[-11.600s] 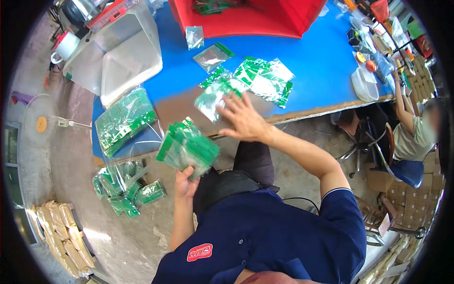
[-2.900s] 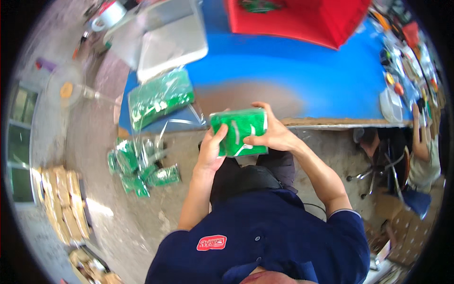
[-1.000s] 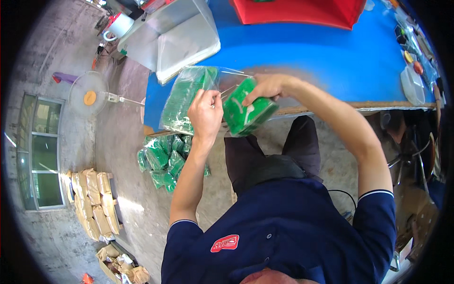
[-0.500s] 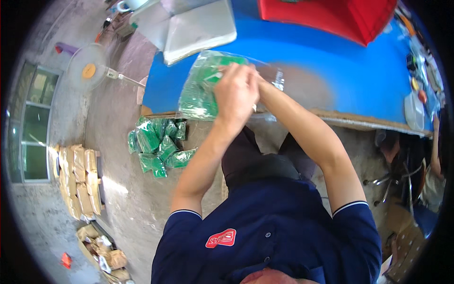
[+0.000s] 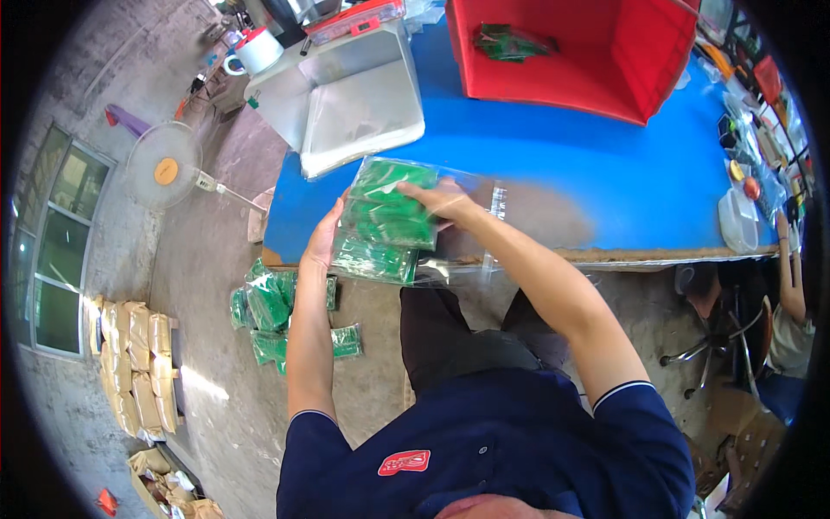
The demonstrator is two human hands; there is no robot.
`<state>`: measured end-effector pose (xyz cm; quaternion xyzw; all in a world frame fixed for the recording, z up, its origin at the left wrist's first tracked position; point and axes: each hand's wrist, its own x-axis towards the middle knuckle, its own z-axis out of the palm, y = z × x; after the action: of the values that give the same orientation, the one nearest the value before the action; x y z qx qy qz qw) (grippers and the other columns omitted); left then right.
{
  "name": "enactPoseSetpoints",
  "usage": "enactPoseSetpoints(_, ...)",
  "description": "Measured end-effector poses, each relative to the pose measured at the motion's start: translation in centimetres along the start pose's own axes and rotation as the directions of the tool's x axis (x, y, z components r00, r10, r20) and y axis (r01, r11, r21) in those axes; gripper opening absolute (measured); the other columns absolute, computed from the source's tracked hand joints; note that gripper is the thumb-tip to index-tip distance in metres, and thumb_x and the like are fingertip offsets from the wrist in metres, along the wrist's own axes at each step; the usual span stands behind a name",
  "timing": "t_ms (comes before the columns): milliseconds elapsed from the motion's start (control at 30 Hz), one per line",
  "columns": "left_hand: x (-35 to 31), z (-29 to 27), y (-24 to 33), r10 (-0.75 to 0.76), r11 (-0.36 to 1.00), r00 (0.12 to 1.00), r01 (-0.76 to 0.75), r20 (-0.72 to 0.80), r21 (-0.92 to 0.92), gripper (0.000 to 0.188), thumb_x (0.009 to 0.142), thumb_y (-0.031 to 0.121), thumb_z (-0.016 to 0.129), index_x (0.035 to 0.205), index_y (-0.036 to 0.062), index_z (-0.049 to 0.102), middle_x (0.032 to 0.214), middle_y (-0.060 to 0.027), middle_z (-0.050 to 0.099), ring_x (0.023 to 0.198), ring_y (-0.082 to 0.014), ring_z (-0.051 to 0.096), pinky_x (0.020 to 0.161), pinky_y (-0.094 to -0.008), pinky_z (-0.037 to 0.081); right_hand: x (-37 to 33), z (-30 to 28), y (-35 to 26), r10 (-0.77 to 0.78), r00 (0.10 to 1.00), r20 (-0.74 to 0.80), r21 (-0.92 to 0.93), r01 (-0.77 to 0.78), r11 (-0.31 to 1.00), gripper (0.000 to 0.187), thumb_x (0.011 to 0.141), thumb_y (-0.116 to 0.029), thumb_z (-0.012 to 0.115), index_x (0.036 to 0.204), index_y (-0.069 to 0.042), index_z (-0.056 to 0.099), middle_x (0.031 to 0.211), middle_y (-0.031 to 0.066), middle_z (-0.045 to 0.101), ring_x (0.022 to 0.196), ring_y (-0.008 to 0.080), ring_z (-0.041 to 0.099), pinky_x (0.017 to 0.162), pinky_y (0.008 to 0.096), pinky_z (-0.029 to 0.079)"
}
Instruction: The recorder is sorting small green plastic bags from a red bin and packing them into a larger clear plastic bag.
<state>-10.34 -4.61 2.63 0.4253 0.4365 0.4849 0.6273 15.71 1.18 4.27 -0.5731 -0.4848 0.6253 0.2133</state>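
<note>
A clear plastic bag (image 5: 467, 251) with flat green packets (image 5: 389, 203) in it is at the table's near edge, in front of my body. My left hand (image 5: 325, 233) grips the bag's left side, its fingers partly hidden behind the plastic. My right hand (image 5: 437, 201) holds the packets from the right, thumb over their top face and the other fingers partly hidden. The loose part of the bag spreads to the right under my right forearm.
Beyond the bag stand a white open tray (image 5: 363, 108) and a red bin (image 5: 553, 82) with green packets inside, on a blue table (image 5: 493, 138). More green packets (image 5: 268, 303) lie piled on the floor at left. A fan (image 5: 166, 169) stands left; a clear container (image 5: 737, 221) sits right.
My hands were close together over the bag; now the left has moved to its left side and the right lies on the packets. The packets show more plainly, and the view has tilted up.
</note>
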Motion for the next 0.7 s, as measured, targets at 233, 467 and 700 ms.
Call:
enactPoseSetpoints(233,2.1,1.9,-2.3,0.048,0.995,0.999,-0.045,0.026,-0.088,0.060,0.106,0.042,0.041,0.152,0.0031,0.038,0.155,-0.0075,0.042,0.144,-0.0212,0.035,0.120,-0.0349,0.023,-0.3,0.7,2.6,-0.352,0.872,-0.339,-0.187,0.305,0.934,0.098,0.088,-0.049,0.072,0.148,0.011,0.024,0.130,0.0339,0.056,0.124,0.0422,0.056,0.106,0.0422,0.045)
enactPoseSetpoints(467,1.7,5.4,-2.0,0.091,0.992,0.996,-0.093,0.024,0.080,0.064,0.105,0.044,0.045,0.153,0.0026,0.035,0.157,-0.0081,0.038,0.146,-0.0211,0.032,0.121,-0.0356,0.021,-2.9,-1.6,7.0,-0.519,0.847,-0.113,0.031,0.525,0.850,0.094,0.096,-0.034,0.067,0.154,0.008,0.006,0.128,0.0220,0.060,0.121,0.0281,0.057,0.103,0.0393,0.045)
enactPoseSetpoints(700,0.0,6.4,0.2,0.058,0.990,0.991,-0.072,0.118,0.121,0.079,0.098,0.036,0.058,0.159,0.0035,0.019,0.162,-0.0096,0.027,0.148,-0.0226,0.026,0.122,-0.0367,0.018,-8.5,-5.4,6.3,-0.412,0.882,0.231,0.413,0.294,0.862,0.099,0.096,-0.031,0.067,0.159,-0.010,-0.007,0.133,0.0229,0.059,0.119,0.0219,0.060,0.088,0.0328,0.055)
